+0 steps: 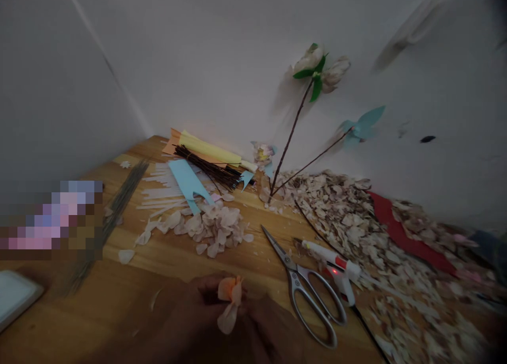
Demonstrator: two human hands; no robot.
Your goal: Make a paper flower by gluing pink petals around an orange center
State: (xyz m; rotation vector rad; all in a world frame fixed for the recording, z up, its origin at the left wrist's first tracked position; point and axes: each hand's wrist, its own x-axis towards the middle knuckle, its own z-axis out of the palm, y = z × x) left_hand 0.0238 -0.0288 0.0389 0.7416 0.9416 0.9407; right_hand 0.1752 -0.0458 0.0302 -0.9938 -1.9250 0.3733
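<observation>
Both my hands meet at the bottom middle of the view over the wooden table (166, 258). My left hand (198, 311) and my right hand (269, 322) pinch a small cluster of pale pink petals (229, 300) between their fingers. Steel scissors (309, 290) lie just right of my right hand, shut. A white glue gun (332, 261) with a red light lies beyond the scissors. A small heap of loose petals (214, 226) sits on the table ahead of my hands.
A large spread of petals (356, 216) covers the right side, with red paper (400, 232) in it. Finished paper flowers on stems (317, 71) lean on the white wall. Dark wire sticks (206, 168), blue paper (186, 182), yellow paper and white strips lie at the back left.
</observation>
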